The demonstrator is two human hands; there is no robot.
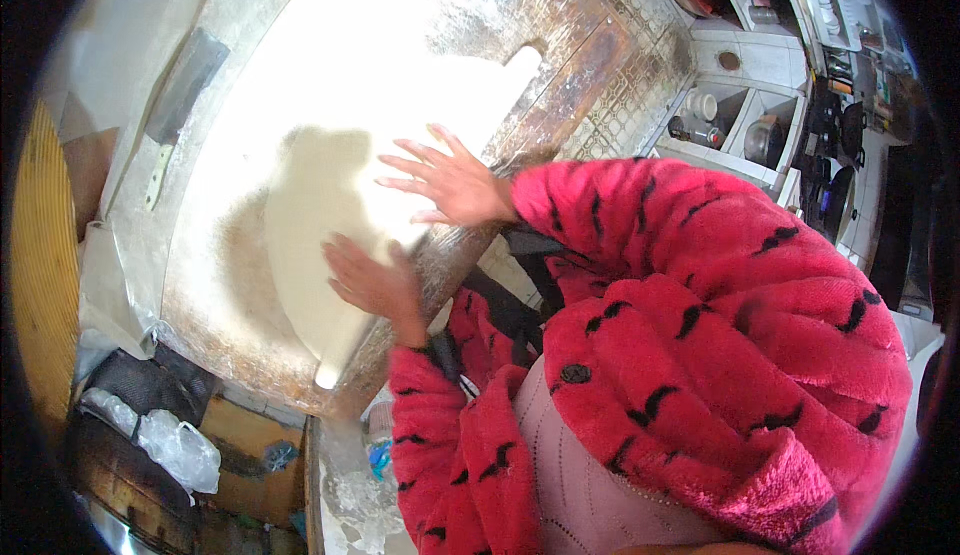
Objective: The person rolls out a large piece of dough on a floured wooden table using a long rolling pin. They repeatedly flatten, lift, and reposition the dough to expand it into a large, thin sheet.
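Observation:
A wide sheet of pale dough (300,255) lies on a worn wooden board (225,330). Along the board's near edge the dough appears wrapped round a rolling pin (326,375), whose bare ends stick out at both sides. My left hand (371,279) is over the dough near the pin, palm down, fingers apart. Farther up along the edge, my right hand (454,183) is spread above the dough, slightly blurred. Neither hand grips anything; whether they touch the dough cannot be told. Strong glare hides much of the sheet's far part.
Beyond the board's left edge lies a cleaver (187,89) with a pale handle. A yellow ribbed object (45,270) stands at the far left. Clear plastic bags (180,450) sit at the lower left. Tiled shelves (739,116) with pots and jars are at the upper right.

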